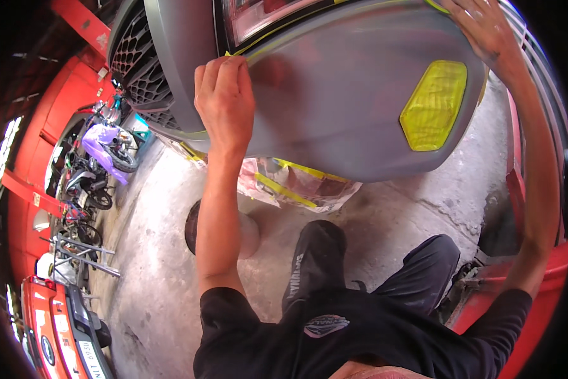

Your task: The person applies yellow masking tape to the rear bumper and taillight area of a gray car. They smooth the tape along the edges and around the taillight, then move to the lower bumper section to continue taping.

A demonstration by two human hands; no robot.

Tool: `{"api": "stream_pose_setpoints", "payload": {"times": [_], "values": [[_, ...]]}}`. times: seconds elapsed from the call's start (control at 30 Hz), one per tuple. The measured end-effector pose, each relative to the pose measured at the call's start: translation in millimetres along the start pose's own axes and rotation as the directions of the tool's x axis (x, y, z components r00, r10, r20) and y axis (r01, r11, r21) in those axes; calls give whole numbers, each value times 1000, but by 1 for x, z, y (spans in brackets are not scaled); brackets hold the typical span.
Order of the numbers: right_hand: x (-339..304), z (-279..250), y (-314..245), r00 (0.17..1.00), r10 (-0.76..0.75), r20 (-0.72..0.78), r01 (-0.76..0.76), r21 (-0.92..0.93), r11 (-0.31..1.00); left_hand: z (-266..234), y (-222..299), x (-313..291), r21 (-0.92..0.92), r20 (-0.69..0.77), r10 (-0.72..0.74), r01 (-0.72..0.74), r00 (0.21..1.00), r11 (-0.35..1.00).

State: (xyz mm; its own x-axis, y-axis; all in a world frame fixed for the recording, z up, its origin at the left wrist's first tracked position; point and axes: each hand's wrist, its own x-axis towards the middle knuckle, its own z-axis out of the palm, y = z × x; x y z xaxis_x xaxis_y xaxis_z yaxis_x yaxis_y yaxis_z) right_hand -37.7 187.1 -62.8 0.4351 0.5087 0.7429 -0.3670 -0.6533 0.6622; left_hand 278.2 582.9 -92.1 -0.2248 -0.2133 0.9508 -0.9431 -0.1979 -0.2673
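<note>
My left hand (225,101) is closed, its fingers bent down at the lower corner of a headlight (265,19). A tip of yellow masking tape (228,54) pokes out at its fingertips, and yellow tape runs along the headlight's lower edge. Beneath lies a grey, matte car bumper (334,95); a yellow-taped patch (434,106) covers a many-sided area on its right. My right hand (480,28) reaches up to the top right, fingers partly cut off by the frame. A curved yellow-green edge, like a tape roll (437,6), shows at its fingers.
Taped masking paper (296,186) hangs below the bumper. A round container (249,234) stands on the concrete floor (151,252) by my left forearm. Motorcycles (91,183) and an orange vehicle (53,328) are at left. Red metal structure (543,284) lies close on my right.
</note>
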Motion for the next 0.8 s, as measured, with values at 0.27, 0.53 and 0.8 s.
{"api": "stream_pose_setpoints", "payload": {"times": [0.27,0.53,0.8], "values": [[78,-72,-57,980,-41,192,55,-70,996,4,-32,-14,53,10,-43,43,999,998],[68,-75,-41,989,9,147,-7,-11,1000,-4,-30,-7,62,81,-43,38,996,997],[60,-67,-11,957,182,228,-178,-36,983,-4,-24,7,61,175,-11,1,985,998]]}}
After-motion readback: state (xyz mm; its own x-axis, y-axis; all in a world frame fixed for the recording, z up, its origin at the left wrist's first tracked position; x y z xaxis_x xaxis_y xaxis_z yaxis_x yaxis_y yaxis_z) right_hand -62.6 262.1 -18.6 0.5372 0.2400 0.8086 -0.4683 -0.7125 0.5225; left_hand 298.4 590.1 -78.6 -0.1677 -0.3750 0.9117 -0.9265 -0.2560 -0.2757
